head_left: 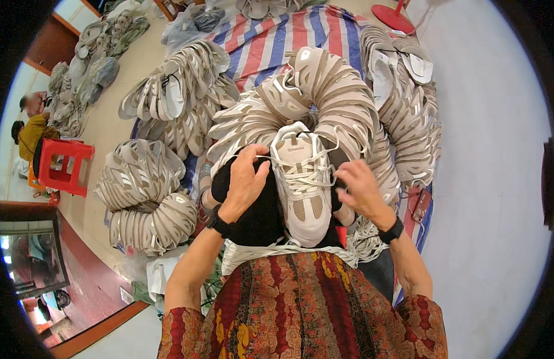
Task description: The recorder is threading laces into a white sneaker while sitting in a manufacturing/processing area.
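Observation:
A beige and white sneaker (304,206) rests between my knees with its toe toward me. Its white shoelace (302,178) criss-crosses the tongue in loose rows. On the shoe's left side, my left hand (248,182) pinches a stretch of lace drawn out from the upper eyelets. My right hand (362,188) is at the other side, fingers curled together beside the eyelets, on the lace there. Just beyond the shoe, a curved row of nested matching shoe uppers (342,96) lies close to both hands. A bundle of white laces (247,254) stretches across my lap.
More nested uppers are stacked at the left (139,173) and right (408,131), on a striped plastic sheet (277,36). A red stool (64,166) stands at far left near a seated person (32,134). A red round base (393,19) sits at far right.

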Motion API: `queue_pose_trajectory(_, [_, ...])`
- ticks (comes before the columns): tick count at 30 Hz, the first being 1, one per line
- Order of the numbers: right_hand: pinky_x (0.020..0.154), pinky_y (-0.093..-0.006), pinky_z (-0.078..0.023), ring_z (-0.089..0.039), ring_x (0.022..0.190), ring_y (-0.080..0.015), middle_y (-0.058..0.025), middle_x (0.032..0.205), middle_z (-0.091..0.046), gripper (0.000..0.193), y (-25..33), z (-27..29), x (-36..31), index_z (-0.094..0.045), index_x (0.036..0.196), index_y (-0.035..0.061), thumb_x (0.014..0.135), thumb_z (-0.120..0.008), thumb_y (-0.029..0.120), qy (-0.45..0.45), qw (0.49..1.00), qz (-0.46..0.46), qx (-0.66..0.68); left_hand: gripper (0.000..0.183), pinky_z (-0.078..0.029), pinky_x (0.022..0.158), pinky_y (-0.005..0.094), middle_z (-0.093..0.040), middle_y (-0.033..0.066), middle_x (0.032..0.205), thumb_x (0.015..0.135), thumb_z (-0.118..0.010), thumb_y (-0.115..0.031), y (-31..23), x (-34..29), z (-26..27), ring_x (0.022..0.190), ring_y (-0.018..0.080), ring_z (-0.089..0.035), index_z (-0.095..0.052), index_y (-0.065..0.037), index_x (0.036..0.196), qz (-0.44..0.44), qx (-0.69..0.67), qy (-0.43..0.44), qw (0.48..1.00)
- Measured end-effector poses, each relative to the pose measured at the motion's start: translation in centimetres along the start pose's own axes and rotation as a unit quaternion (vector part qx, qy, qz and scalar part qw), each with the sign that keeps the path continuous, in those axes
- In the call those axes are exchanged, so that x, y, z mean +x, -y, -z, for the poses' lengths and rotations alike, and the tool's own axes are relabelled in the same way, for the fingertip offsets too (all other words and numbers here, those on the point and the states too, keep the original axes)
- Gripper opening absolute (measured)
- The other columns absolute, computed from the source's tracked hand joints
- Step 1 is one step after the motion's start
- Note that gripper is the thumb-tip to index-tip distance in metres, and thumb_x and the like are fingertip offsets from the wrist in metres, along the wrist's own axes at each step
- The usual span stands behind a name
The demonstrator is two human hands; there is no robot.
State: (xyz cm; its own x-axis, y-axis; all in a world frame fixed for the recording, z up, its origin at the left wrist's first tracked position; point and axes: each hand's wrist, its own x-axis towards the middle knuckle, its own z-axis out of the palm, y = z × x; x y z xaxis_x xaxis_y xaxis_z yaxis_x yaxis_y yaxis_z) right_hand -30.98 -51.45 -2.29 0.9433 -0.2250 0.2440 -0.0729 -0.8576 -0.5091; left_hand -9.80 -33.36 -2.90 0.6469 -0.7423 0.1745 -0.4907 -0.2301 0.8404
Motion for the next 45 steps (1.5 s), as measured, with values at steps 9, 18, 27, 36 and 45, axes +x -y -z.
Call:
queue_pose_trajectory(9, [0.086,-0.0382,-0.039,-0.047,0.098,-0.0301,-0.0139,0.101,-0.051,0.014,-0.4,-2.7,-1.8,-0.05,0.074,-0.0002,0.065,-0.059,0.004,0.007,0.995,0.026,0.092,0.026,-0.044,0.077,0.0357,-0.058,0.0142,0.089,0.072,-0.06,-0.004,1.6,1.0,-0.5,0.084,0.0285,-0.056,-0.052,-0.001,0.097,-0.053,0.121,0.042,0.99])
queue_pose_trajectory(18, [0.062,-0.0244,-0.045,-0.049,0.052,-0.0097,0.0003,0.06,-0.051,0.015,0.5,3.3,0.0,-0.05,0.087,0.0027,0.075,-0.058,0.007,-0.028,0.722,-0.283,0.631,0.02,-0.044,0.058,0.0306,-0.056,0.0096,0.069,0.075,-0.064,-0.009,1.2,1.2,0.1,0.062,0.0212,-0.053,-0.055,-0.002,0.092,-0.05,0.073,0.078,0.993])
queue_pose_trajectory(27, [0.057,-0.0181,-0.043,-0.053,0.066,-0.0081,0.0,0.07,-0.054,0.033,-1.4,3.4,1.3,-0.049,0.108,0.0011,0.078,-0.059,0.01,-0.147,0.744,-0.308,0.575,0.022,-0.036,0.047,0.0273,-0.053,0.0037,0.057,0.078,-0.063,-0.022,1.0,0.8,1.3,0.049,0.0116,-0.044,-0.06,-0.001,0.07,0.066,0.046,0.126,0.989])
queue_pose_trajectory(36, [0.068,-0.0226,-0.043,-0.053,0.074,-0.0108,-0.0027,0.079,-0.057,0.026,-0.9,-1.6,4.1,-0.057,0.099,0.0022,0.074,-0.06,0.01,0.026,0.887,-0.187,0.421,0.02,-0.021,0.036,0.0178,-0.035,-0.0081,0.053,0.081,-0.059,-0.015,9.1,-3.1,16.1,0.041,0.0022,-0.029,-0.047,-0.014,0.066,0.326,-0.512,-0.097,0.789])
queue_pose_trajectory(45, [0.07,-0.0328,-0.04,-0.048,0.08,-0.024,-0.0081,0.088,-0.049,0.024,-0.5,-2.3,6.7,-0.058,0.091,0.0049,0.069,-0.063,0.01,-0.054,0.991,0.031,0.121,0.018,-0.041,0.064,0.0214,-0.053,-0.0004,0.079,0.086,-0.053,-0.02,10.9,-6.1,16.4,0.071,0.0085,-0.051,-0.056,-0.005,0.096,0.239,-0.072,-0.039,0.968])
